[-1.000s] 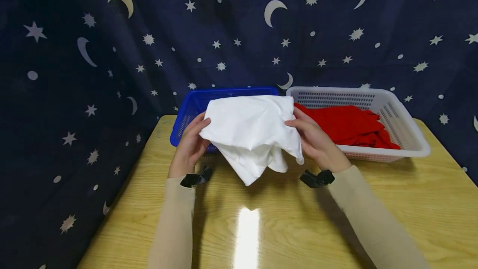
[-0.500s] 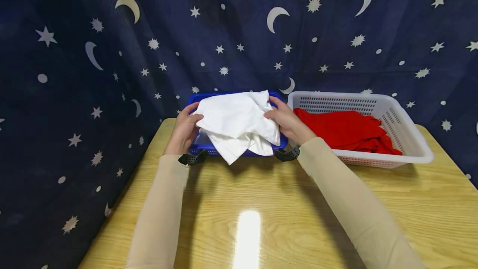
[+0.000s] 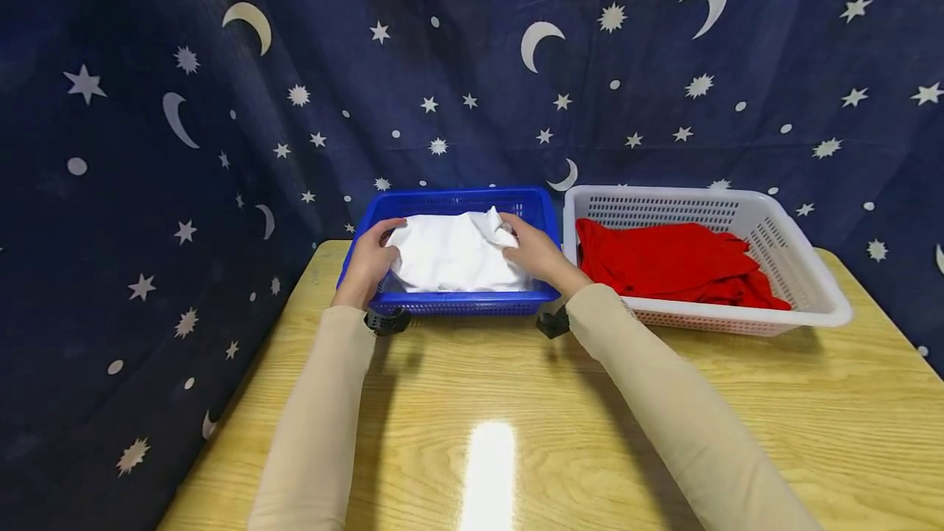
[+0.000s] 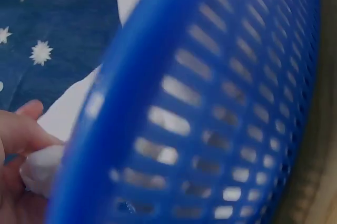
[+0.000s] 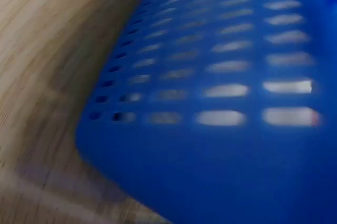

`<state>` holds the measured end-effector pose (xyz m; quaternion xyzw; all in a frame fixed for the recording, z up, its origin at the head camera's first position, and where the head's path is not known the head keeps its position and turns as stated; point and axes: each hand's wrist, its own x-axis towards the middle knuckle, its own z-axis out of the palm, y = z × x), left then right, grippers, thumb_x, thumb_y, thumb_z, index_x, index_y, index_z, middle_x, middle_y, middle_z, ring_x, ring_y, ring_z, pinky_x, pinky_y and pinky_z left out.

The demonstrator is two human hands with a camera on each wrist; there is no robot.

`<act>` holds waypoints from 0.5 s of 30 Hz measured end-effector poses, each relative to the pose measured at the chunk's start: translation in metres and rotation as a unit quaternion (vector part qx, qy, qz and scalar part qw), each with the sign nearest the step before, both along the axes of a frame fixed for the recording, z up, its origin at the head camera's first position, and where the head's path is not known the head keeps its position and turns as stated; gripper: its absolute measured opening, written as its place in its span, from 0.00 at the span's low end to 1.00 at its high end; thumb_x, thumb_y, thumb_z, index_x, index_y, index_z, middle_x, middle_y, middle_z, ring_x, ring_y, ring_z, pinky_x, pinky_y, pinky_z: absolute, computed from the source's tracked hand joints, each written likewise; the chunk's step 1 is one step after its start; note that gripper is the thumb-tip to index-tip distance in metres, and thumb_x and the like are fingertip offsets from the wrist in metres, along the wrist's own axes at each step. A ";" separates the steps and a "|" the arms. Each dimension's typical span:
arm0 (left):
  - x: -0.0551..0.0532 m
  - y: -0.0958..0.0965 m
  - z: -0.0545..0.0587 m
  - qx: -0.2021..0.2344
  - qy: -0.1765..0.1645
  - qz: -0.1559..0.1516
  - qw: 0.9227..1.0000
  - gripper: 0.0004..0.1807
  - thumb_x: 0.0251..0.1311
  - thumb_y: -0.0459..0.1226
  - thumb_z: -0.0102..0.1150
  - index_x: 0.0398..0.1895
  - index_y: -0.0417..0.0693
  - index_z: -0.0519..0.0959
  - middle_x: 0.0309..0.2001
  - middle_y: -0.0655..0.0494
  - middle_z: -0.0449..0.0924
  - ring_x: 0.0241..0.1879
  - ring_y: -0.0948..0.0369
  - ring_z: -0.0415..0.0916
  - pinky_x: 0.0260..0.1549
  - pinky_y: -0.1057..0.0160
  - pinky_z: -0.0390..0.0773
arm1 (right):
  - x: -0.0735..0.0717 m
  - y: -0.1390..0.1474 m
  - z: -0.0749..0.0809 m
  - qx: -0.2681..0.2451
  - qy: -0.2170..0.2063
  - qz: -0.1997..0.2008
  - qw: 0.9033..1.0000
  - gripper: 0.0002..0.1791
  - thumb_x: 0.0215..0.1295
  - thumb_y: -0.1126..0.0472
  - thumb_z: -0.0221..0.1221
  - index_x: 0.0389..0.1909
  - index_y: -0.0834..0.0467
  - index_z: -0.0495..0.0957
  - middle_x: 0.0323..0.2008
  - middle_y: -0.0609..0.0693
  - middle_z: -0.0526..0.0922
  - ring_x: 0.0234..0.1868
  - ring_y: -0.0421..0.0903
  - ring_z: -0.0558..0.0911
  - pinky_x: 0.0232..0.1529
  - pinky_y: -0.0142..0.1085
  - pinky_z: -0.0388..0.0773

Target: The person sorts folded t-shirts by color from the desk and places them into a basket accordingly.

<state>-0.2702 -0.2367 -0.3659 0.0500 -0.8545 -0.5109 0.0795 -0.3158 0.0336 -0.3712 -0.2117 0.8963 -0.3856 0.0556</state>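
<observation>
A folded white cloth (image 3: 453, 252) lies low inside the blue plastic basket (image 3: 472, 299), between my two hands. My left hand (image 3: 371, 260) holds the cloth's left edge, with the thumb on the near side. In the left wrist view, the fingers (image 4: 18, 129) pinch a bunched white bit of it behind the basket's rim. At the other end my right hand (image 3: 537, 251) grips the right edge, where a small corner of cloth sticks up. The right wrist view holds only the basket's slotted wall (image 5: 231, 150); the hand itself is hidden there.
Right of the blue basket stands a white plastic basket (image 3: 814, 269) with red cloth (image 3: 664, 260) in it. Both rest at the back of a wooden table (image 3: 590, 433). A dark blue curtain (image 3: 472, 64) with moons and stars hangs behind and on the left.
Both hands have lowered the white cloth into the blue basket; its hanging corner no longer drapes over the front rim. The right hand has shifted left along with it.
</observation>
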 end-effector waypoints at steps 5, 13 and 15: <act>-0.004 0.003 0.001 -0.194 -0.056 -0.015 0.979 0.32 0.48 0.22 0.43 0.61 0.46 0.64 0.61 0.45 0.63 0.61 0.50 0.57 0.57 0.53 0.58 | 0.004 0.000 -0.003 0.084 0.053 -0.002 0.995 0.35 0.57 0.64 0.52 0.67 0.52 0.53 0.61 0.54 0.64 0.58 0.52 0.66 0.54 0.46 0.64; 0.002 0.005 0.012 -0.329 -0.105 -0.091 0.934 0.19 0.45 0.35 0.54 0.44 0.38 0.70 0.42 0.42 0.72 0.47 0.47 0.64 0.52 0.50 0.59 | 0.019 0.006 0.010 0.120 0.061 -0.003 0.991 0.32 0.60 0.58 0.50 0.66 0.56 0.54 0.64 0.58 0.56 0.65 0.54 0.55 0.61 0.49 0.54; 0.004 0.006 0.016 -0.350 -0.100 -0.090 0.927 0.18 0.48 0.37 0.52 0.43 0.39 0.71 0.43 0.42 0.71 0.49 0.47 0.62 0.54 0.49 0.56 | 0.025 0.013 0.019 0.113 0.063 -0.004 0.992 0.31 0.61 0.57 0.50 0.66 0.54 0.55 0.65 0.58 0.54 0.65 0.53 0.54 0.61 0.50 0.54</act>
